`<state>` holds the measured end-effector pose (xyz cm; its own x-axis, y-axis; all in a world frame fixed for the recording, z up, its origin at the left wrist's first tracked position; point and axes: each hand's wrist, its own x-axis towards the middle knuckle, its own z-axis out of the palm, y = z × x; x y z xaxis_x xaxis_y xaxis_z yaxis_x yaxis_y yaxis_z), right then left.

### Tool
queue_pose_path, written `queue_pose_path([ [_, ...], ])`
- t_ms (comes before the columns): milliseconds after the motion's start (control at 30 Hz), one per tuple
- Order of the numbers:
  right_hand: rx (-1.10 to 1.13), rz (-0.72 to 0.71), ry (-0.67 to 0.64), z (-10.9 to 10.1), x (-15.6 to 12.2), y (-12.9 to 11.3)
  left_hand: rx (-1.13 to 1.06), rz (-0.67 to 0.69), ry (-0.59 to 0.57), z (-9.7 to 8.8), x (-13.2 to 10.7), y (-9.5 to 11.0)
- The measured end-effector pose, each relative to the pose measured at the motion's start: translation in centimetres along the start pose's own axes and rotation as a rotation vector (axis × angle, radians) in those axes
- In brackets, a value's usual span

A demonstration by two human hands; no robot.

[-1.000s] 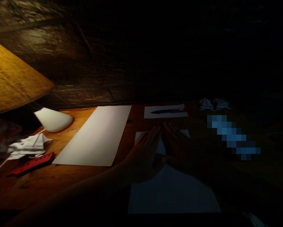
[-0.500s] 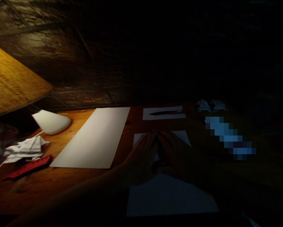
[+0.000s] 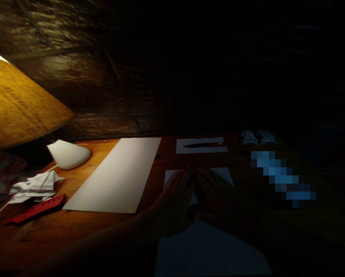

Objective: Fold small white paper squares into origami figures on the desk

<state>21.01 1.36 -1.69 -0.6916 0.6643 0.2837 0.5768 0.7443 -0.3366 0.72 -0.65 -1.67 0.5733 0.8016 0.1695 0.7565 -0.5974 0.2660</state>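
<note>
A white sheet of paper lies in shadow on the table in front of me, its near part broad and its far corners showing beyond my hands. My left hand rests flat on it with fingers stretched forward. Beside it my right hand also lies on the paper, fingers extended and angled so that the fingertips of both hands meet near the far edge. The hands cover the paper's middle. Whether the near and far parts are one sheet is hard to tell in the dark.
A large blank sheet lies to the left. Behind is a knife on a small paper. At left are a lamp, folded paper and a red object. Folded papers and a blurred-out bluish patch are at right.
The whole scene sits slightly lower in the picture, as the camera has tilted up. Both hands stay in nearly the same place on the paper.
</note>
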Motion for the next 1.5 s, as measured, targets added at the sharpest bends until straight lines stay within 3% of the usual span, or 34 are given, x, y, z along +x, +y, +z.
queue_pose_path([
  [333,-0.075,-0.027,-0.004,-0.1,-0.1,-0.1,-0.030,0.002,0.001,-0.1,0.0,-0.1],
  [633,-0.146,0.113,-0.128,-0.6,0.2,-1.3,0.014,0.000,-0.007,0.3,-0.3,-0.2],
  [800,-0.187,0.145,-0.093,-0.6,0.2,-1.4,0.009,0.033,-0.013,0.3,-0.4,-0.4],
  [1067,-0.179,0.076,-0.026,-0.9,0.6,-0.7,-0.026,0.022,-0.005,0.1,-0.3,-0.3],
  [1200,-0.200,0.135,-0.042,-0.9,0.6,-1.0,0.012,0.005,-0.040,0.0,-0.4,-0.1],
  [1500,-0.216,0.322,-0.095,-1.0,0.3,-1.4,-0.013,0.000,0.002,-0.2,-0.3,0.1],
])
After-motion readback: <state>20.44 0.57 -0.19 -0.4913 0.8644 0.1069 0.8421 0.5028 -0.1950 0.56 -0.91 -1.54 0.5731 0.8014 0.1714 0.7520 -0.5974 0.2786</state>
